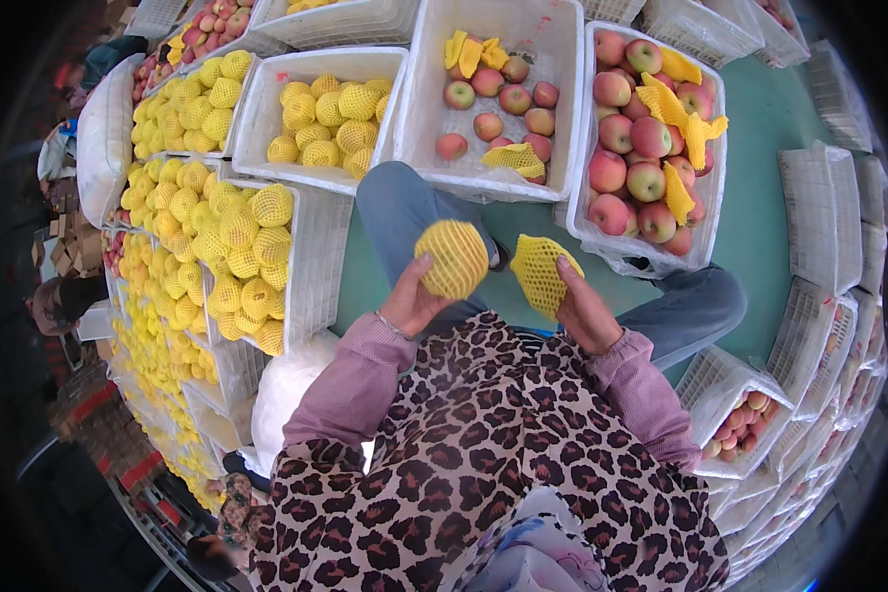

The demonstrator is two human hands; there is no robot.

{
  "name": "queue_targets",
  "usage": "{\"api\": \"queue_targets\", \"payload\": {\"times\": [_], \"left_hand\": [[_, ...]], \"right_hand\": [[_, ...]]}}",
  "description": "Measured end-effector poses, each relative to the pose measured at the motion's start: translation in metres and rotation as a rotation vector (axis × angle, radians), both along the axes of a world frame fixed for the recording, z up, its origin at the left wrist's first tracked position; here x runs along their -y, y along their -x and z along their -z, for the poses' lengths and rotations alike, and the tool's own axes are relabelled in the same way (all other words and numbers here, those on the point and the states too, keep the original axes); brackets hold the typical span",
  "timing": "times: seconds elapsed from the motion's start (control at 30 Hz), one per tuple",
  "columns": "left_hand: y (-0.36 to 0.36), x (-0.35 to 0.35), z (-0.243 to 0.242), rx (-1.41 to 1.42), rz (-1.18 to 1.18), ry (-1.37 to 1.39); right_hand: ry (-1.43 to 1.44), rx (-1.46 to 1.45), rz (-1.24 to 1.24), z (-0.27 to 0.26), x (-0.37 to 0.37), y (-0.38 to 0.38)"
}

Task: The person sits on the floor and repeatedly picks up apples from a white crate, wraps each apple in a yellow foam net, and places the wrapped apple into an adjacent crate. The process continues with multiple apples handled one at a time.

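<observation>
My left hand holds an apple in a yellow foam net sleeve, its thumb on the near side. To the right, my right hand grips a flattened yellow foam net sleeve that looks empty. Beyond my right hand, a white plastic crate holds bare red and green apples with loose yellow net sleeves on top. The white crate in the middle has fewer bare apples and some yellow sleeves on its bottom. Yellow-netted apples lie in the crate left of it.
Several crates full of netted apples stand at my left. Stacked white crates line the right side, with a tilted crate of bare apples nearer me. A white sack lies at the upper left. Another person is at the lower left.
</observation>
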State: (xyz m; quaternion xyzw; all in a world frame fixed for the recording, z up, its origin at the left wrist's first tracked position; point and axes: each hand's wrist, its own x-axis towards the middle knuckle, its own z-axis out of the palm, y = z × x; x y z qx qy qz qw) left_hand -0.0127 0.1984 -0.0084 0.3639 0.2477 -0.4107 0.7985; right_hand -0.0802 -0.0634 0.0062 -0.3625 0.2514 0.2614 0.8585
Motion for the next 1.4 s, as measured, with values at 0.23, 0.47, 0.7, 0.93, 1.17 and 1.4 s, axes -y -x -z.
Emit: {"api": "queue_targets", "payload": {"times": [0.23,0.47,0.7,0.93,1.17,1.4], "left_hand": [[-0.033,0.079,-0.021,0.453,-0.312,0.031],[-0.011,0.112,-0.047,0.945,-0.156,-0.306],[0.010,0.117,-0.026,1.166,-0.091,-0.732],[-0.006,0.076,-0.032,0.528,-0.147,0.012],[0.017,0.073,-0.002,0.248,0.260,0.514],[0.009,0.080,-0.005,-0.166,0.336,0.827]], "right_hand": [[-0.432,-0.039,0.155,-0.042,-0.016,-0.026],[-0.359,0.159,0.272,-0.072,-0.015,-0.042],[-0.065,0.180,0.358,-0.087,-0.026,-0.044],[-0.110,0.283,0.138,-0.087,0.013,-0.024],[-0.230,0.226,-0.158,-0.092,0.021,-0.007],[-0.307,0.171,-0.141,-0.075,0.023,0.011]]}}
